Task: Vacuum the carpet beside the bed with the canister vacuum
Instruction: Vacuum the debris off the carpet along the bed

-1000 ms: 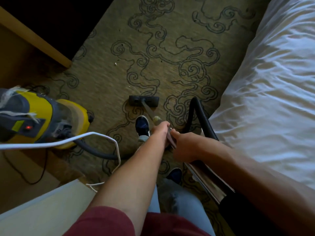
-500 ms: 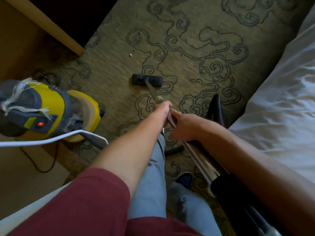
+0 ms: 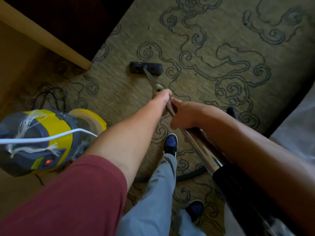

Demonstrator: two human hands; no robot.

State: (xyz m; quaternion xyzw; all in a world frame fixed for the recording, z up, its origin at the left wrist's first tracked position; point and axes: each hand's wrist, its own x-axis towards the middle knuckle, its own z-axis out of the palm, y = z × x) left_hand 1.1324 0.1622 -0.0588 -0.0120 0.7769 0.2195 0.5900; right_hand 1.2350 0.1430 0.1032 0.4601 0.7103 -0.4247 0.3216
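Note:
A metal vacuum wand runs from my hands down to a black floor nozzle lying flat on the olive carpet with dark swirl lines. My left hand grips the wand higher up the tube, toward the nozzle. Just behind it my right hand grips the same wand. The yellow and grey canister vacuum stands at the left with a red light lit. Its black hose lies across the carpet behind my feet. The bed with white bedding fills the right edge.
A white power cord crosses over the canister. A wooden furniture edge slants across the upper left, with tangled dark cable on the floor below it. My blue shoes stand on the carpet.
The nozzle has been pushed forward, away from my feet and toward the wooden edge. I have stepped forward, and the bed fills less of the right side. Both hands kept their grip.

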